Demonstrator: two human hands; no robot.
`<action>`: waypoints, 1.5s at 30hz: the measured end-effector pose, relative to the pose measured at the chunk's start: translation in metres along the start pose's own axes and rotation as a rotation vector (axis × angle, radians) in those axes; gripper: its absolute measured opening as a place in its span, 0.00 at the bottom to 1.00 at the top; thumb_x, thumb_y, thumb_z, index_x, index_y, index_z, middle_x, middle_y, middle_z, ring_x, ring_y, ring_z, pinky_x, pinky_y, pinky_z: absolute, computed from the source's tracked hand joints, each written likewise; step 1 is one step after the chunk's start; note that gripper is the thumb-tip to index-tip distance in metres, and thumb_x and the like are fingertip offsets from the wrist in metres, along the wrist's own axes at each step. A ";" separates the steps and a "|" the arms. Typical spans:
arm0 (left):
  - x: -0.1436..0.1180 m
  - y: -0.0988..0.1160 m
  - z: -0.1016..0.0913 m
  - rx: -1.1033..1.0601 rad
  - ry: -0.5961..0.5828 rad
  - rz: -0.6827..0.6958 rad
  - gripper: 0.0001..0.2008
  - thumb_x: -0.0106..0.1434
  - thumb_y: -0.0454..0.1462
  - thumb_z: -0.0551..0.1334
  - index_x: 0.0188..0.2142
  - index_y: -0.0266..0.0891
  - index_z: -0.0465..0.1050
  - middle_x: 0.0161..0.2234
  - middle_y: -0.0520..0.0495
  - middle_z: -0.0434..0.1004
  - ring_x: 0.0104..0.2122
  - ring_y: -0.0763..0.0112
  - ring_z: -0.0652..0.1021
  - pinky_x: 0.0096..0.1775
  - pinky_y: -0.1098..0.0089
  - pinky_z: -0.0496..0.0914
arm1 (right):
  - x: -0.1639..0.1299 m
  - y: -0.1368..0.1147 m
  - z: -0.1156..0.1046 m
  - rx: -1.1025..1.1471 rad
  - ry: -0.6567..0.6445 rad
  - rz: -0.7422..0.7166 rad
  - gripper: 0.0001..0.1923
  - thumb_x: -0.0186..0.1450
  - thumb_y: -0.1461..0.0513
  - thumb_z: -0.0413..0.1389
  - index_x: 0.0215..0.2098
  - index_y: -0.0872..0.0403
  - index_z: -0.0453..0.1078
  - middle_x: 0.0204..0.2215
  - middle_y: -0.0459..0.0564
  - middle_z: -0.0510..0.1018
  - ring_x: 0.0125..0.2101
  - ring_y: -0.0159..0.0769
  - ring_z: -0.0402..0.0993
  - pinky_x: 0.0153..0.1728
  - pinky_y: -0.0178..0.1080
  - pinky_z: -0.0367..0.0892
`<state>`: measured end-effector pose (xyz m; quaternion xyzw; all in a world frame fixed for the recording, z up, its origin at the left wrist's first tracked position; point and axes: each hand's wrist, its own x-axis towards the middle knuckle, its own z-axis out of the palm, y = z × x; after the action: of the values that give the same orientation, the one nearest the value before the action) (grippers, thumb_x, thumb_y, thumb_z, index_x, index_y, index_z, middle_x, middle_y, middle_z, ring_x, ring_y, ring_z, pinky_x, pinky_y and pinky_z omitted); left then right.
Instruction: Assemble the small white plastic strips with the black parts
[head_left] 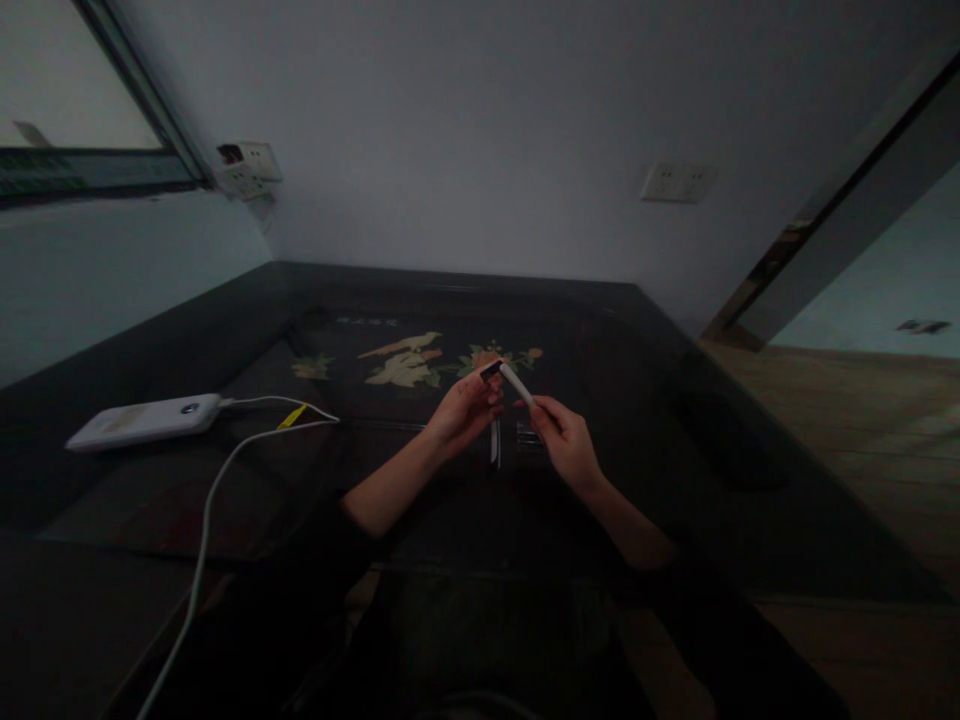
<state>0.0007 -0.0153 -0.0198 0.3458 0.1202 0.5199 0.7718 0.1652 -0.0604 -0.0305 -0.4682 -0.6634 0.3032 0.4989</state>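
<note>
White pen (516,384) held between left hand (466,412), right hand (568,442).

Sleeves: dark, pushed back near the elbows, forearms bare.
Left hand (469,408): bare, no glove, ring or watch seen.
Right hand (568,440): bare likewise.
Lap: dark clothing, detail lost in dimness.

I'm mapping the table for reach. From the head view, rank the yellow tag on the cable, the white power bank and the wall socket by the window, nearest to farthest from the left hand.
1. The yellow tag, on the white cable just left of the left hand.
2. The white power bank, further left on the dark table.
3. The wall socket, up on the wall in the far left corner.
</note>
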 end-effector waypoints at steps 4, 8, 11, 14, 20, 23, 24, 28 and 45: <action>-0.001 0.001 0.001 0.007 -0.011 0.005 0.22 0.47 0.44 0.71 0.40 0.37 0.74 0.27 0.53 0.67 0.24 0.81 0.66 0.30 0.75 0.65 | 0.000 -0.002 0.000 0.003 -0.014 -0.004 0.19 0.66 0.52 0.48 0.42 0.57 0.73 0.23 0.46 0.69 0.21 0.29 0.59 0.21 0.32 0.53; -0.001 0.002 0.002 0.017 -0.009 0.000 0.22 0.45 0.44 0.72 0.38 0.37 0.75 0.27 0.54 0.66 0.24 0.81 0.65 0.31 0.75 0.65 | -0.001 -0.003 0.000 -0.013 -0.026 -0.016 0.20 0.66 0.52 0.48 0.43 0.57 0.73 0.25 0.48 0.72 0.22 0.30 0.62 0.21 0.32 0.55; -0.001 0.002 0.002 0.011 -0.017 -0.001 0.22 0.46 0.43 0.72 0.39 0.37 0.75 0.27 0.54 0.66 0.24 0.82 0.65 0.30 0.76 0.64 | -0.001 -0.003 -0.001 -0.022 -0.021 -0.032 0.20 0.66 0.52 0.48 0.43 0.57 0.73 0.27 0.49 0.74 0.24 0.31 0.64 0.22 0.32 0.56; -0.001 0.002 0.002 0.018 -0.016 0.007 0.21 0.47 0.43 0.72 0.39 0.37 0.75 0.28 0.53 0.66 0.24 0.82 0.65 0.29 0.76 0.63 | -0.001 -0.003 -0.002 -0.026 -0.005 -0.029 0.20 0.66 0.53 0.48 0.43 0.58 0.73 0.27 0.49 0.74 0.23 0.30 0.64 0.22 0.32 0.57; -0.001 0.001 0.003 0.023 0.005 0.008 0.23 0.44 0.43 0.73 0.40 0.37 0.75 0.26 0.54 0.66 0.25 0.81 0.66 0.32 0.74 0.66 | -0.001 -0.005 -0.002 -0.092 -0.032 -0.090 0.18 0.67 0.54 0.48 0.42 0.58 0.73 0.29 0.50 0.75 0.26 0.32 0.67 0.27 0.33 0.61; -0.001 0.002 0.003 0.023 0.003 0.013 0.24 0.45 0.43 0.73 0.41 0.36 0.74 0.26 0.54 0.66 0.25 0.81 0.66 0.32 0.74 0.66 | 0.000 -0.004 -0.002 -0.095 -0.022 -0.089 0.19 0.67 0.54 0.48 0.42 0.58 0.73 0.27 0.49 0.74 0.25 0.31 0.66 0.25 0.32 0.60; -0.001 0.002 0.003 0.022 0.001 0.014 0.24 0.45 0.42 0.72 0.41 0.36 0.74 0.27 0.54 0.66 0.24 0.81 0.66 0.31 0.75 0.65 | 0.000 -0.003 -0.002 -0.086 -0.016 -0.074 0.20 0.67 0.53 0.47 0.43 0.58 0.73 0.25 0.48 0.73 0.23 0.30 0.64 0.23 0.32 0.58; 0.000 0.002 0.003 0.021 0.007 0.025 0.24 0.45 0.41 0.72 0.42 0.35 0.74 0.27 0.54 0.66 0.24 0.82 0.66 0.28 0.76 0.63 | -0.001 -0.004 -0.002 -0.073 -0.017 -0.057 0.20 0.67 0.53 0.47 0.43 0.59 0.73 0.24 0.47 0.72 0.21 0.29 0.63 0.21 0.32 0.56; 0.000 0.002 0.005 0.037 0.028 0.019 0.25 0.43 0.43 0.73 0.41 0.37 0.75 0.24 0.55 0.65 0.24 0.81 0.65 0.31 0.75 0.65 | -0.003 -0.007 0.000 -0.066 -0.077 -0.102 0.18 0.66 0.54 0.48 0.43 0.58 0.73 0.27 0.49 0.74 0.24 0.31 0.66 0.25 0.33 0.60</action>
<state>0.0019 -0.0171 -0.0144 0.3537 0.1372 0.5299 0.7585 0.1634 -0.0655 -0.0254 -0.4380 -0.7147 0.2733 0.4719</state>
